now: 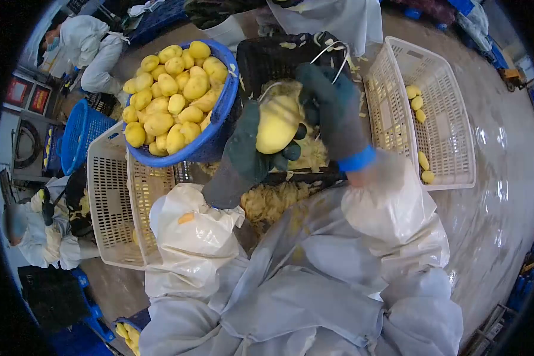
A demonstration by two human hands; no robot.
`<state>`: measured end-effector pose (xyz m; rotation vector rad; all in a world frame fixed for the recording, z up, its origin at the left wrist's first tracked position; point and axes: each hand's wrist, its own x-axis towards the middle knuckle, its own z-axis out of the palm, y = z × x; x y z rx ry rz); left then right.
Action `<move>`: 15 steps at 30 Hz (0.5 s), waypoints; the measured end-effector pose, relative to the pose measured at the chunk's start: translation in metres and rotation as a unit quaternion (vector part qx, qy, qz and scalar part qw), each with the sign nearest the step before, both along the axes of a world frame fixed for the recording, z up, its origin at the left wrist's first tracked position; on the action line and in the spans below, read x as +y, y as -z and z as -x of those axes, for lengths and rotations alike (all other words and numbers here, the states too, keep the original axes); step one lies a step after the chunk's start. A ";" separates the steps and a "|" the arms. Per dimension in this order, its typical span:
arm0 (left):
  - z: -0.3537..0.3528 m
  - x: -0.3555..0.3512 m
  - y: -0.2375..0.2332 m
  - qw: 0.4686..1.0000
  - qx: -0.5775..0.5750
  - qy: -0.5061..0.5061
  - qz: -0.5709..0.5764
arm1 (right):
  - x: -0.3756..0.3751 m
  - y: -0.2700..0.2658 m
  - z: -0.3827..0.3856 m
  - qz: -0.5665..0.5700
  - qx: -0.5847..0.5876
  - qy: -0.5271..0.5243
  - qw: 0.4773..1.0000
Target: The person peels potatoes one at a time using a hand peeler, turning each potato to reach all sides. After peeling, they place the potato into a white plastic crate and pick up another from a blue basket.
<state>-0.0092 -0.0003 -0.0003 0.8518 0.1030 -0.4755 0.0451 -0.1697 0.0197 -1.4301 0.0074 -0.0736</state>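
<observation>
My left hand point(249, 145), in a dark green glove, is closed around a large yellow potato point(277, 126) in the middle of the view. Just right of it my right hand point(325, 89), also gloved and smeared by motion, is closed on a peeler, whose thin pale wire-like frame point(340, 62) sticks up past the fingers. Both hands are over a black crate point(267, 56) with peelings in it. More peelings point(273, 204) lie below, near my apron. At the upper left stands a blue basket point(230, 65) heaped with peeled potatoes point(175, 98).
On the right a white crate point(391, 101) holds several potatoes point(417, 101). Another white crate point(114, 207) is at the left, near a blue basket point(74, 136). Two people in pale clothing point(89, 44) are at the left. Someone in an apron point(338, 24) is in front.
</observation>
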 end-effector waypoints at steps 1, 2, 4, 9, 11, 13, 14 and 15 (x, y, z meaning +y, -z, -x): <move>0.001 -0.001 -0.003 1.000 -0.001 0.000 0.000 | -0.005 0.012 -0.015 -0.047 -0.018 0.054 0.997; 0.001 -0.002 -0.006 1.000 -0.006 0.008 0.024 | -0.016 0.023 -0.037 -0.021 -0.090 0.111 0.990; -0.001 0.001 -0.014 0.997 -0.014 0.028 0.066 | -0.026 0.003 -0.032 -0.140 -0.030 0.075 0.987; 0.001 -0.004 -0.001 0.997 0.037 -0.064 0.029 | 0.007 -0.004 0.005 0.011 -0.048 0.025 0.998; 0.004 -0.001 -0.011 0.999 0.019 -0.004 0.029 | -0.013 0.006 -0.022 0.023 -0.043 0.057 0.997; 0.002 0.002 -0.016 0.998 -0.015 0.041 0.056 | -0.037 0.010 -0.043 -0.045 -0.034 0.127 0.990; -0.003 0.005 -0.013 0.997 -0.020 0.036 0.058 | -0.030 0.000 -0.039 -0.044 -0.039 0.122 0.991; -0.005 0.007 -0.005 0.999 -0.032 0.009 0.037 | -0.019 -0.015 -0.024 -0.051 -0.042 0.086 0.994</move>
